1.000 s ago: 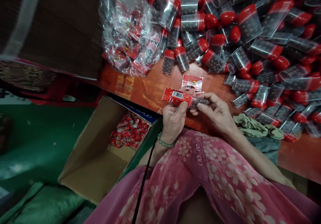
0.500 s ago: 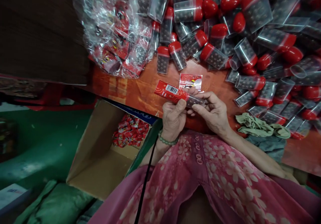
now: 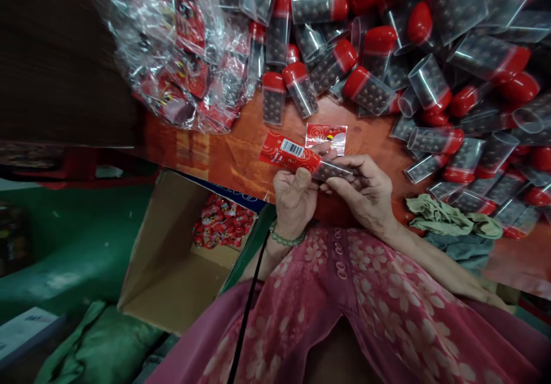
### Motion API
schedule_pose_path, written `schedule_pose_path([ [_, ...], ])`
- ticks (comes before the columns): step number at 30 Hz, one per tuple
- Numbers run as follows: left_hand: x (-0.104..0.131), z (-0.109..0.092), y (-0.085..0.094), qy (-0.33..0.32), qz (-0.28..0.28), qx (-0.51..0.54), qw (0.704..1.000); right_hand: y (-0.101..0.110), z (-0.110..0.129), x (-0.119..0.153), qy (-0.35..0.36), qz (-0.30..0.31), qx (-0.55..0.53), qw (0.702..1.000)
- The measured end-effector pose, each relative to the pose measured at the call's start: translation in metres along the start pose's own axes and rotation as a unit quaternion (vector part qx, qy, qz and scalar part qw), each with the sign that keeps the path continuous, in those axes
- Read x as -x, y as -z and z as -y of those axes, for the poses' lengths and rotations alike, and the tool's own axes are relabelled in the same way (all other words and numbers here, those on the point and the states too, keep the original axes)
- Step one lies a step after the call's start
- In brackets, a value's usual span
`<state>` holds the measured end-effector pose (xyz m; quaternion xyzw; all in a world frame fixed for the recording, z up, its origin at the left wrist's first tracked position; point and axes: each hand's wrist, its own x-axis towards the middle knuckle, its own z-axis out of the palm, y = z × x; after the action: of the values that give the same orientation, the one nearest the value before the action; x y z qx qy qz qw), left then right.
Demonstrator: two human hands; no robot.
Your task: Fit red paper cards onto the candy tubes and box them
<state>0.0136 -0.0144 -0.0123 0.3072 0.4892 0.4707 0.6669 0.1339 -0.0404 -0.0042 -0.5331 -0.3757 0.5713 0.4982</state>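
Note:
A small clear tube of dark beads [image 3: 333, 171] is between my hands, held over the table's front edge. Its left end is inside a red printed sleeve [image 3: 284, 150] with a barcode. My right hand [image 3: 365, 192] pinches the tube's bare right end between thumb and fingers. My left hand [image 3: 296, 200] is curled under the sleeve's end, its thumb at the lower edge and its fingertips showing beyond the tube. Just behind those fingertips, a flat red printed packet [image 3: 326, 134] lies on the orange table [image 3: 241, 160].
Red-capped clear tubes of beads [image 3: 370, 91] are heaped across the back and right. A crinkled clear bag of red sleeves [image 3: 185, 57] lies at back left. Below the edge stands a cardboard box [image 3: 167, 269] with red packets [image 3: 224, 221]. Green cloth [image 3: 447, 214] lies at right.
The sleeve and tube have shifted slightly left, and my left thumb has slid down to the sleeve's lower edge. My right hand keeps its pinch. The view has moved slightly.

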Motion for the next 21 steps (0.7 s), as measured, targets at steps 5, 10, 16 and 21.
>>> schedule_pose_path([
  [5,-0.0042,0.0015,0.0004,0.024,-0.020,0.030,0.999,0.0036,-0.0027,0.0042,0.040,-0.036,0.107,0.993],
  [10,-0.0023,0.0005,0.0007,0.023,0.016,0.057,0.998,0.0029,0.0039,-0.0007,-0.065,0.016,-0.042,0.997],
  [16,0.0010,-0.0008,-0.0028,0.071,0.019,0.016,0.997,0.0026,0.0010,-0.0023,-0.060,0.019,-0.057,0.996],
  [21,0.0008,-0.0017,-0.0057,0.065,0.027,0.008,0.997,0.0072,0.0021,-0.0007,0.087,-0.037,0.170,0.981],
])
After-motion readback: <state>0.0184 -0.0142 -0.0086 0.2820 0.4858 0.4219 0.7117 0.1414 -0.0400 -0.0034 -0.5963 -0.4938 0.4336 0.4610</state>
